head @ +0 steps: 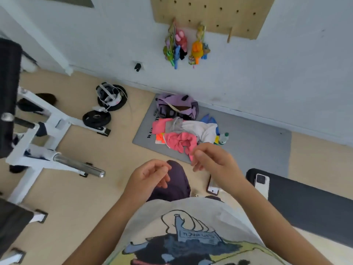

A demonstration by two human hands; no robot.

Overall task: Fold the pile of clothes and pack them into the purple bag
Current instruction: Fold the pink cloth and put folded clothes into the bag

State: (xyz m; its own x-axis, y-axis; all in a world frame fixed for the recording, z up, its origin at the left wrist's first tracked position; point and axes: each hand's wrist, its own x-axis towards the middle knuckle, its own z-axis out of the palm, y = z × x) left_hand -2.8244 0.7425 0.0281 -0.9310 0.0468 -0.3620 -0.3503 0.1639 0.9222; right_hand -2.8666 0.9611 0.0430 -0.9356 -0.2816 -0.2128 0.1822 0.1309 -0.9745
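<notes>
A purple bag [177, 106] lies open at the far end of a grey mat [248, 142] by the wall. Just in front of it is the pile of clothes [183, 134]: pink pieces, a white garment [202, 129], a grey one, something orange and something blue. My left hand [150, 175] and my right hand [212, 159] hover in the air in front of my body, fingers loosely curled, holding nothing. My right hand's fingertips overlap the near tip of a pink garment [179, 142] in the picture; the cloth lies on the mat below.
A water bottle [223, 138] stands at the pile's right edge. A white weight rack [38, 142] with a steel bar end and black weight plates [96, 118] fill the left floor. A black bench [305, 197] with a phone [262, 183] is at right; another phone [212, 186] lies near my feet.
</notes>
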